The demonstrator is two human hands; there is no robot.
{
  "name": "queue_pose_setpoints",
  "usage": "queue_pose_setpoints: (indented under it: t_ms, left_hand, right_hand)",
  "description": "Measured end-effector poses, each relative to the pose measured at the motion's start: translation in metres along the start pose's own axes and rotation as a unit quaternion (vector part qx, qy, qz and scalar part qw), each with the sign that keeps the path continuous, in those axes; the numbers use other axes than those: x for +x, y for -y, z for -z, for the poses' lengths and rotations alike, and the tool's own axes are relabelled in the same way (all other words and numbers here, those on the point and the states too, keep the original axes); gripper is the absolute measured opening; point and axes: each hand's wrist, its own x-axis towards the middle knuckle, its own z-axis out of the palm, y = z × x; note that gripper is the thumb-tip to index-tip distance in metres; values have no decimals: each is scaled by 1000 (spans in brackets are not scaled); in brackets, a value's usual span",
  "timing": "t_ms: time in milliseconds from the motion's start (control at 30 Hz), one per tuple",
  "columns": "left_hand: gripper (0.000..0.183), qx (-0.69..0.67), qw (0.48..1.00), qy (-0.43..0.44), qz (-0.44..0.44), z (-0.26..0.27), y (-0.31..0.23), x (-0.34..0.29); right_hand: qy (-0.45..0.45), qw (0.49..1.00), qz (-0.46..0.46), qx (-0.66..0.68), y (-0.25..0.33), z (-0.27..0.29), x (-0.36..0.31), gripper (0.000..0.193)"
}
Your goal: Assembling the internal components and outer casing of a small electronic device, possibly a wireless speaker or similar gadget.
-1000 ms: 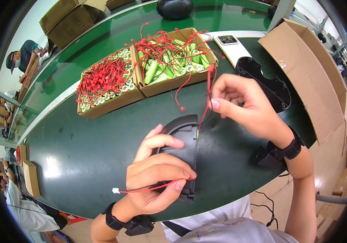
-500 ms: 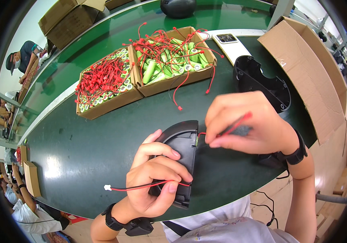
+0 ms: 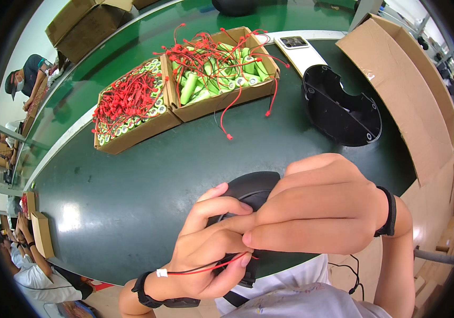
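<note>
My left hand [image 3: 211,246] grips a curved black plastic housing [image 3: 250,188] just above the bench's near edge. Between its thumb and fingers runs a thin red-and-black cable [image 3: 198,270], whose white connector [image 3: 162,273] hangs out over the wrist. My right hand [image 3: 322,212] lies across the housing, fingers closed and tips pressed beside the left fingers. It covers much of the housing, and whatever it pinches is hidden. Farther right on the bench rests another black plastic shell [image 3: 342,108], hollow side up.
Two cardboard boxes stand on the green bench [image 3: 131,185]: the left box [image 3: 142,132] and right box [image 3: 227,98] hold green cylindrical cells with red-and-black leads. A white phone [image 3: 303,53] lies behind the shell. A large open carton [image 3: 396,100] borders the right. Other people work at left.
My right hand, which was holding a red-and-black cable beside the housing, has moved left and down over it. The housing has tilted and shifted slightly right in my left hand.
</note>
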Motion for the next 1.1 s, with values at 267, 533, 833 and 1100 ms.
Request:
queue_pose_setpoints:
  t_ms: [267,533,833,1100]
  left_hand:
    - [13,-1,1000,18,-5,1,4,-1]
    - [8,68,997,-30,11,-1,-4,-6]
    - [8,23,999,-27,32,1,1,-8]
    - [7,10,999,-41,29,-1,3,-10]
  right_hand:
    - [71,981,-124,133,-27,21,3,53]
    - [152,945,-173,234,-37,12,-9,41]
    - [139,926,-235,259,-33,7,-6,34]
    - [122,947,-207,212,-25,9,-5,33]
